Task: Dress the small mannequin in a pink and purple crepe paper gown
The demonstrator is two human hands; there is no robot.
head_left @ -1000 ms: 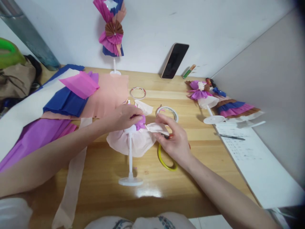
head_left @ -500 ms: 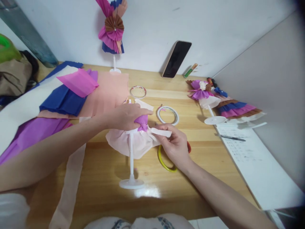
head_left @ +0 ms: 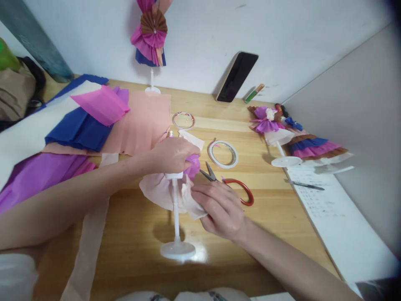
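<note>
A white stand point(head_left: 176, 209) with a round base stands upright on the wooden table, its top covered by my left hand point(head_left: 175, 155). That hand is closed around the upper part of the small paper dress, with purple paper point(head_left: 192, 165) sticking out beside its fingers. Below it spreads the pale pink paper skirt point(head_left: 158, 190). My right hand point(head_left: 221, 207) pinches the skirt's right side, where whitish paper point(head_left: 191, 202) bunches up at the fingertips. Red-handled scissors point(head_left: 247, 194) lie partly under my right hand, blades pointing up and left.
Colored crepe paper point(head_left: 140, 121) covers the left. Tape rolls point(head_left: 223, 154) lie behind my hands. A phone point(head_left: 237, 77) leans on the wall. Finished paper dresses stand at the back point(head_left: 153, 37) and right point(head_left: 266, 121). A pen point(head_left: 308, 185) rests on a written sheet point(head_left: 338, 217).
My right hand has moved down and turned palm-down, from a narrow white strip to the skirt's right side. The scissors show more. The view has shifted slightly.
</note>
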